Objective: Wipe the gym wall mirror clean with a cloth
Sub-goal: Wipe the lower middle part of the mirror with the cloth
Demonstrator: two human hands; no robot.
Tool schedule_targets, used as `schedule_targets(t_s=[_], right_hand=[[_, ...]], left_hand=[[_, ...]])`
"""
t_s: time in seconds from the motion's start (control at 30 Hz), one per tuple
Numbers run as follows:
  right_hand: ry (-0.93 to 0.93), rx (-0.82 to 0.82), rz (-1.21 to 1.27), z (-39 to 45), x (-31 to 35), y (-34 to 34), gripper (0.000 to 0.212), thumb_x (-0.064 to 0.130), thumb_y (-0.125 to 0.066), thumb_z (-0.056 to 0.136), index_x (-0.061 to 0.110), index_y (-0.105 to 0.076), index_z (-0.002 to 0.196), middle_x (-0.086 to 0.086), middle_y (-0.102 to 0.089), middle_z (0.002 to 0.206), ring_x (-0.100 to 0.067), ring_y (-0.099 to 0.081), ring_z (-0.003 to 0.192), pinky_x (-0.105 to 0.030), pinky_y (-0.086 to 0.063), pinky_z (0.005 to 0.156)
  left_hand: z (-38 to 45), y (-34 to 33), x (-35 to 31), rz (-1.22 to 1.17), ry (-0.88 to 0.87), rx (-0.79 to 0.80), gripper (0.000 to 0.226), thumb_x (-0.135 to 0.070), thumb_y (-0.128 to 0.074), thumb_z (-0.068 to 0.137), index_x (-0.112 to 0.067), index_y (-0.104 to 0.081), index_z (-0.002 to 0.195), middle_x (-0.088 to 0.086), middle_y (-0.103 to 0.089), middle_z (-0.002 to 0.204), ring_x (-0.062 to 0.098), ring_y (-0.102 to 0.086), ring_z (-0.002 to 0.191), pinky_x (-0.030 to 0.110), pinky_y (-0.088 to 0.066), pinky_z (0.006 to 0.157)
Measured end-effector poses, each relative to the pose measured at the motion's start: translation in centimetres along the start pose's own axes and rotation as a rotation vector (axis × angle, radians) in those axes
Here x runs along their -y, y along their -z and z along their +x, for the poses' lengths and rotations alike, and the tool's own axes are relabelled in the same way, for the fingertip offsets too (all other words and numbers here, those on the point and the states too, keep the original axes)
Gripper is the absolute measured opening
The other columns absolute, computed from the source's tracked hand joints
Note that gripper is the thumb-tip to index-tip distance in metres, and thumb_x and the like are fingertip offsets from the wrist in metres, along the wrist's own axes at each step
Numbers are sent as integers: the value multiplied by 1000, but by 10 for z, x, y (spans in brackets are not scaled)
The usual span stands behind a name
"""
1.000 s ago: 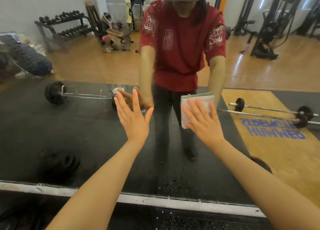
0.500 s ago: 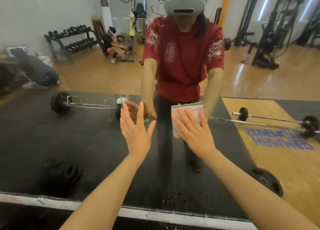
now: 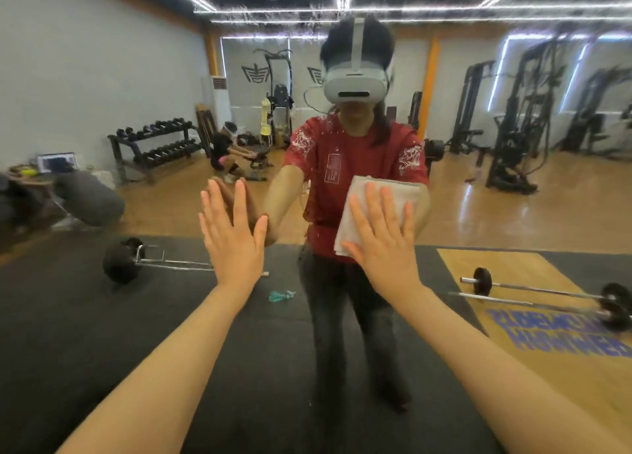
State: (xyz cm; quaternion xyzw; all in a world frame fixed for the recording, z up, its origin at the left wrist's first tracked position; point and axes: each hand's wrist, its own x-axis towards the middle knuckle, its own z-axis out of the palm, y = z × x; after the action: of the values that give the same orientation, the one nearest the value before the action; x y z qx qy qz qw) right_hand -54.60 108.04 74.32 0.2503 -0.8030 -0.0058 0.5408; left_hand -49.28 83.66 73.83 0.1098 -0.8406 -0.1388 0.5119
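Note:
The wall mirror fills the head view and reflects the gym and me in a red shirt. A folded white cloth lies flat on the glass at centre right. My right hand presses it there with straight, spread fingers. My left hand rests flat on the bare glass to the left, fingers straight, meeting its own reflection. Spray droplets speckle the glass near the top centre and above the cloth.
All else is reflection: a dumbbell rack and a crouching person at back left, barbells on the black mat and wooden platform, cable machines at right.
Both hands and the cloth have slid up the glass, from the lower part of the mirror to chest height. The view has tilted up, so the mirror's bottom edge is out of sight.

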Motion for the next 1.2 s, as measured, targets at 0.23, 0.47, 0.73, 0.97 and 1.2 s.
schedule_targets(t_s=[0.23,0.47,0.73,0.97,1.2], right_hand=[[-151,-65,-50,42,-35,23,89,48,-60,91,12,-13,158,-18,-12,163,-34,-7,151,-57,-3,119],[87,-37,-39,59,0,15,86,45,-57,89,12,-15,157,-18,-14,163,-34,-6,150,-60,-4,118],[-248,-99,-18,95,-34,44,79,51,-42,96,11,-12,158,-19,-10,164,-36,-6,151,-56,0,118],[160,0,-86,86,-2,31,86,46,-60,89,10,-20,156,-20,-18,162,-37,-9,149,-59,-4,118],[-172,-50,-57,126,-42,60,80,58,-33,95,12,-14,158,-19,-11,164,-37,-8,151,-59,-4,118]], left_hand=[[0,-2,3,18,-17,-21,68,-42,-44,98,-23,-17,157,21,-6,164,40,-6,151,55,-12,119],[0,0,3,14,-6,-26,67,-47,-40,97,-27,-17,157,18,-8,164,38,-9,151,54,-14,118],[1,4,5,8,-19,-17,68,-45,-47,95,-25,-24,155,19,-12,163,40,-13,150,58,-19,116],[2,7,3,6,-5,1,69,-41,-52,93,-23,-27,155,20,-13,163,40,-14,150,58,-22,116],[3,15,6,-38,-24,10,62,-38,-51,96,-25,-31,154,18,-15,162,39,-16,149,62,-22,116]])
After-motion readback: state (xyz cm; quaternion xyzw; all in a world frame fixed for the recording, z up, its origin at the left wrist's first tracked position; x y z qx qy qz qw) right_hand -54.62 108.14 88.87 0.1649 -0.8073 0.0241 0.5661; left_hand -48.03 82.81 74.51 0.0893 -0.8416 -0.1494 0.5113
